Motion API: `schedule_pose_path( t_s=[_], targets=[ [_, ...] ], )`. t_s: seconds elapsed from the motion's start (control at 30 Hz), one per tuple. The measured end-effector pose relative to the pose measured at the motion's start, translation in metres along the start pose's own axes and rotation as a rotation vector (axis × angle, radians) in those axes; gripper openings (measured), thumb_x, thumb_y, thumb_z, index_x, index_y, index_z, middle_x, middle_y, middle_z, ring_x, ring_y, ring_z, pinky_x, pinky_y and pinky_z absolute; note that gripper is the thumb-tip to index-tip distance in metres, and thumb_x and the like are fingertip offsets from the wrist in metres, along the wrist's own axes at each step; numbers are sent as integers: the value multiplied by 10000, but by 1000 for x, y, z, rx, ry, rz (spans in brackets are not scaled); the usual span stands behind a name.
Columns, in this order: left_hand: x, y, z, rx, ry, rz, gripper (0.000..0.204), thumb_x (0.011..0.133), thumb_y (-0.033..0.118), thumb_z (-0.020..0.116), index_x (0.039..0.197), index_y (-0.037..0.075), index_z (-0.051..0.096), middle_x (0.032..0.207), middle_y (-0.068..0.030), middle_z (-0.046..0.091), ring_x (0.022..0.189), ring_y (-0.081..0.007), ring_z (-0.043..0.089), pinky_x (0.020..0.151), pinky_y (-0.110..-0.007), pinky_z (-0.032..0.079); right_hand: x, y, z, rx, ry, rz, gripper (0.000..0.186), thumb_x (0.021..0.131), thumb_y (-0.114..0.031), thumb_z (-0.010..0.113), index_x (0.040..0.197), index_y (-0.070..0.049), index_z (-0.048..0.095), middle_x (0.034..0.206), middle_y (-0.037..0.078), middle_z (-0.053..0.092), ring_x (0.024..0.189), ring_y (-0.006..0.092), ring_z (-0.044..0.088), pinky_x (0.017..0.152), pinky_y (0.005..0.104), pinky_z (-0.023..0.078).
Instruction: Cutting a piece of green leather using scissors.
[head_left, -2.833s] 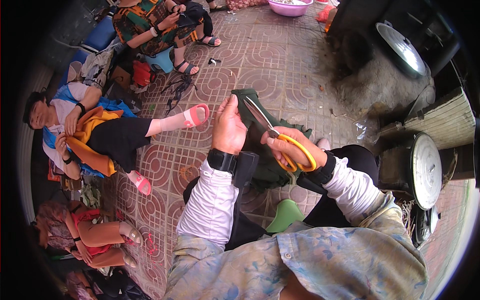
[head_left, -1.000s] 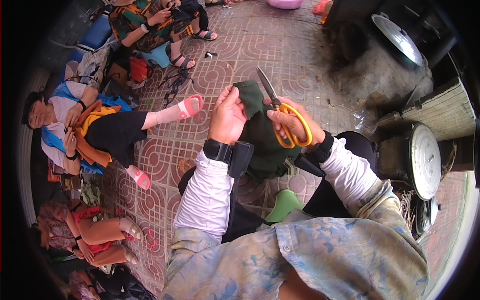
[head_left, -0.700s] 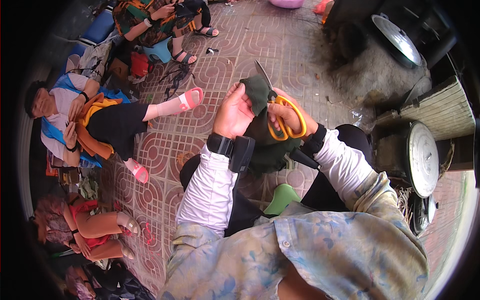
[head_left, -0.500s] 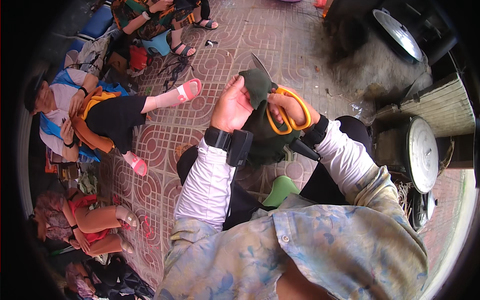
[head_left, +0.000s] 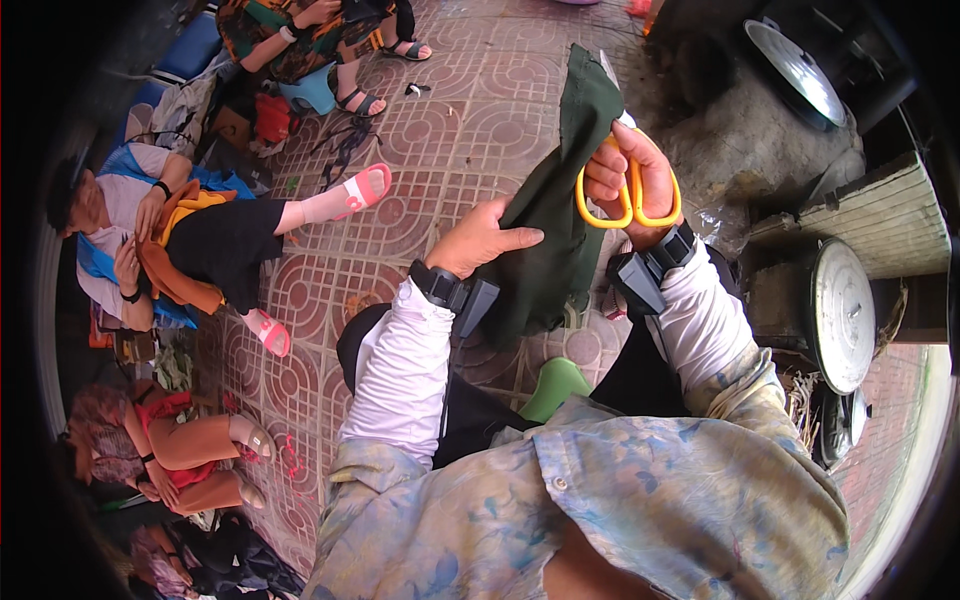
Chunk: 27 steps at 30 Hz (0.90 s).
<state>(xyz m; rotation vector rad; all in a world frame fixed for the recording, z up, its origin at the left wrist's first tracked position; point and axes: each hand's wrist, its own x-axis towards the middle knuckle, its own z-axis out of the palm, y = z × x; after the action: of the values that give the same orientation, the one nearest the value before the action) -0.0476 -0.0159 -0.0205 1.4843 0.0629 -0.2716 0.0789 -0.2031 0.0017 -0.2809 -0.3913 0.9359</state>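
I hold a piece of dark green cloth (head_left: 560,210) upright in front of me. My left hand (head_left: 485,240) grips its lower left edge, thumb lying across the fabric. My right hand (head_left: 632,175) has its fingers through the orange handles of a pair of scissors (head_left: 625,180), whose blades point up along the cloth's right edge and are partly hidden behind it. Both wrists wear black bands with small black boxes. My sleeves are white under a pale floral shirt.
Patterned red paving tiles (head_left: 450,130) lie below. People sit on the ground at the left, one with pink sandals (head_left: 365,185) stretched toward me. A round metal lid (head_left: 840,315) and weighing scale dial (head_left: 795,70) stand at the right beside a woven wall. A green shoe (head_left: 560,385) shows near my legs.
Both hands have risen and moved farther from me with the cloth and scissors. The cloth now hangs longer and upright, with the scissors set along its right edge.
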Motion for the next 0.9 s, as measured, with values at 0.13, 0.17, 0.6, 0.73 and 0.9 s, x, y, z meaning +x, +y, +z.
schedule_pose_path(
  t_s=[0.13,0.17,0.6,0.73,0.9],
  targets=[
    [8,-24,-13,49,-74,17,473,832,130,676,1236,-41,500,1097,-55,605,974,-116,561,886,-263,441,-4,-18,-6,24,7,-49,257,969,-235,427,789,-60,485,607,5,449,515,108,451,494,247,406],
    [11,-37,-20,128,-63,15,379,847,126,655,1167,-41,539,1023,-43,620,902,-110,573,822,-261,460,-6,-20,-6,41,21,-53,251,967,-234,429,796,-62,490,606,2,445,521,104,449,500,246,405],
    [-7,-18,-25,-216,31,127,277,913,144,577,1137,-20,588,1054,-40,643,933,-83,582,866,-240,433,-14,-39,-18,89,57,-88,200,942,-219,473,815,-67,503,628,12,469,529,126,455,508,262,416],
    [-12,-15,-29,-317,41,137,250,910,163,587,1085,-15,615,1008,-13,636,938,-76,551,884,-238,397,-12,-36,-16,89,101,-84,197,935,-219,491,807,-71,508,624,13,474,525,125,455,504,261,413],
    [-13,-20,-38,-394,53,139,246,908,158,587,1081,-16,608,1019,-28,632,945,-90,559,885,-243,401,-10,-32,-16,93,126,-59,204,929,-219,504,790,-70,514,616,17,483,522,127,466,505,258,416]
  ],
)
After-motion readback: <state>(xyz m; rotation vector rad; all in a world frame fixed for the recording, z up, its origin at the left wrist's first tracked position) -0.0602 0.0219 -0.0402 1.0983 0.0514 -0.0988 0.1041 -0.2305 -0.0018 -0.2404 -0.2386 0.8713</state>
